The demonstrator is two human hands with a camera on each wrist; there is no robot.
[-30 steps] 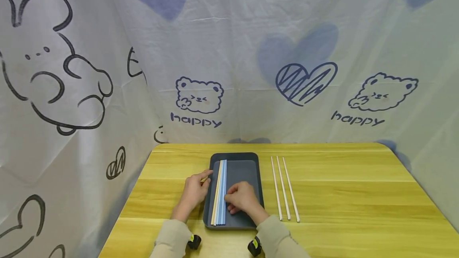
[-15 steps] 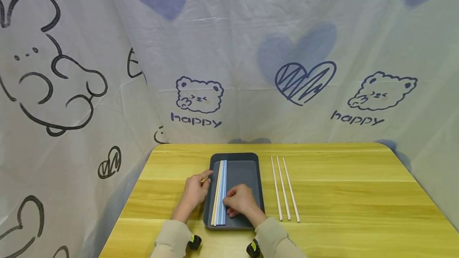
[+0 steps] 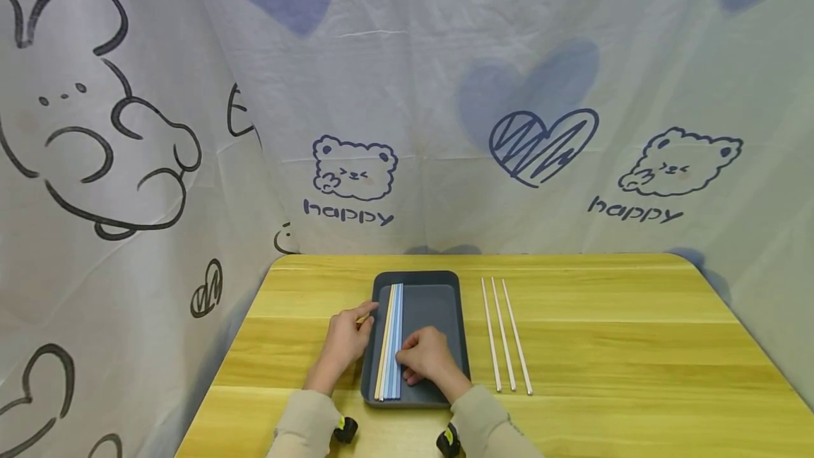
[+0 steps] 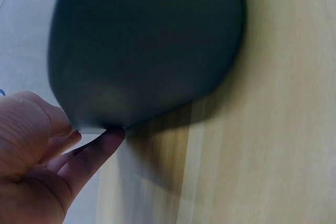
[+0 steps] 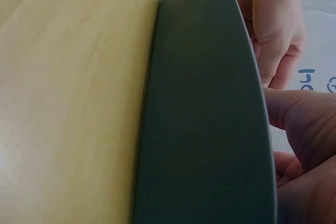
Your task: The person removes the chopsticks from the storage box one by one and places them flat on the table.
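A dark grey tray [image 3: 429, 398] lies lengthwise on the table. Along its left side a row of chopsticks sits flat, cream ones [image 3: 384, 359] outermost and blue ones [image 3: 393, 316] beside them. My left hand [image 3: 345, 336] holds the tray's left rim; the left wrist view shows its fingers [image 4: 107, 142] against the outer wall. Inside the tray, my right hand [image 3: 429, 355] has its thumb and forefinger pinched together at the rightmost blue chopstick, hiding part of it. The tray wall [image 5: 205, 108] blocks those fingertips in the right wrist view.
Three pale pinkish-white chopsticks [image 3: 506, 334] lie side by side on the wooden table [image 3: 636, 345], right of the tray. A printed cloth [image 3: 439, 182] hangs behind the table, and another stretch of it stands on the left.
My right hand has shifted very slightly left and toward me along the blue chopsticks. The left hand, the tray and the pale chopsticks stay where they were.
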